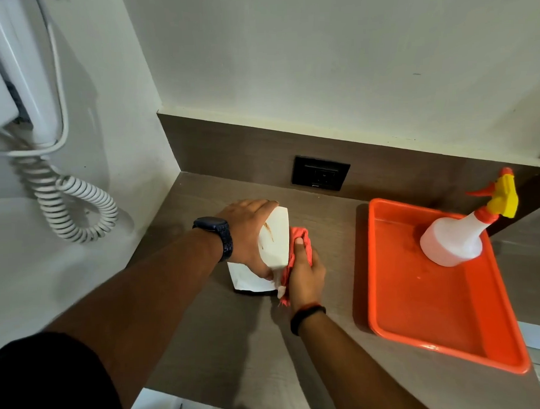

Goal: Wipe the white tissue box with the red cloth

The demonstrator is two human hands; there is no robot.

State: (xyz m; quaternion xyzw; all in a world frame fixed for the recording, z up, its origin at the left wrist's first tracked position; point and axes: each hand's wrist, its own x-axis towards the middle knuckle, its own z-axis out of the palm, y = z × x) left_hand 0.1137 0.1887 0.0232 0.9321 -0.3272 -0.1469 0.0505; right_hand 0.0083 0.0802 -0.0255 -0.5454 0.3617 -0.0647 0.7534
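- Two hands work at the centre of the frame, on the brown counter (224,328): the wiping looks under way, not finished.
- The left hand (248,235) closes over the top of the white tissue box (276,234), fingers wrapped over its far edge and thumb at the near side, tilting it up off the counter, with one lower corner seemingly down.
- The right hand (305,273) is closed around the bunched red cloth (300,234), thumb pressing it flat against the box's right face.
- So the box sits just left of the cloth-holding grip and touches it; the two hands flank it.
- A brownish streak shows on the box's upward face, so by my reckoning that face is left to do, along with the sides under the left hand.
- How much of the right face is clean I cannot tell; the cloth hides it.
- At right of the frame, well apart, a spray bottle (456,240) stands in an orange tray (435,327).
- At upper left a white wall-mounted hair dryer (19,75) hangs with its coiled cord (76,208).
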